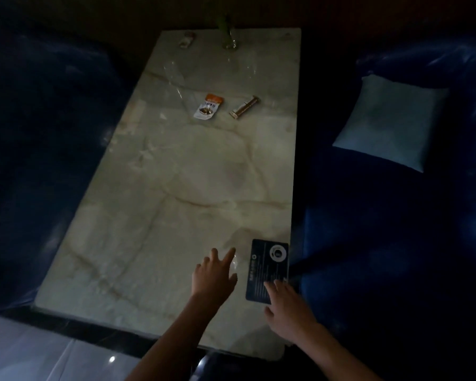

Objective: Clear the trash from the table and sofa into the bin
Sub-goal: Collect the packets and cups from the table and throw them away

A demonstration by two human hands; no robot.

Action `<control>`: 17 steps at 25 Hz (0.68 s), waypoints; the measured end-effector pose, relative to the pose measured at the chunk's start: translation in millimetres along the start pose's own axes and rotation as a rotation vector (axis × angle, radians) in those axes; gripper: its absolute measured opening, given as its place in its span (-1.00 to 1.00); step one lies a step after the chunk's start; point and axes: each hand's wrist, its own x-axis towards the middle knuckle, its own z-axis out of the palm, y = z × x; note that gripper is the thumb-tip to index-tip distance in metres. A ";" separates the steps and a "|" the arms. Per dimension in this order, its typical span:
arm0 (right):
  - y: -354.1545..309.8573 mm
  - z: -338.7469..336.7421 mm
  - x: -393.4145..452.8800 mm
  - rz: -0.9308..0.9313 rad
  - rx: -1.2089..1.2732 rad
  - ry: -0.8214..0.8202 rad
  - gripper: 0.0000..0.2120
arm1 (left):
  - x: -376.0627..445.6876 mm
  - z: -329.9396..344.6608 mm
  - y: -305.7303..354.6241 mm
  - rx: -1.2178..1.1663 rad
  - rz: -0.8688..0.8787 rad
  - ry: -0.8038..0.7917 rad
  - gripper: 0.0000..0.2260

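A pale marble table (176,193) runs away from me in dim light. An orange-and-white snack packet (208,106) and a gold-and-white wrapper (244,106) lie side by side on its far half. Another crumpled wrapper (186,39) sits at the far left corner. My left hand (213,273) is over the near right part of the table with fingers spread, its fingertips at a faint clear plastic piece (234,264). My right hand (287,306) rests with straight fingers on the near end of a dark printed card (268,268). No bin is in view.
A green glass bottle (228,34) stands at the table's far edge. Dark blue sofas flank the table on both sides; the right one carries a light blue cushion (388,122). Pale floor tiles (25,350) show at the lower left.
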 end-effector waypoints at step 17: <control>-53.1 -55.7 -23.9 0.079 0.917 -0.014 -0.75 | -51.2 -49.9 12.9 -1.341 -0.458 0.020 -0.59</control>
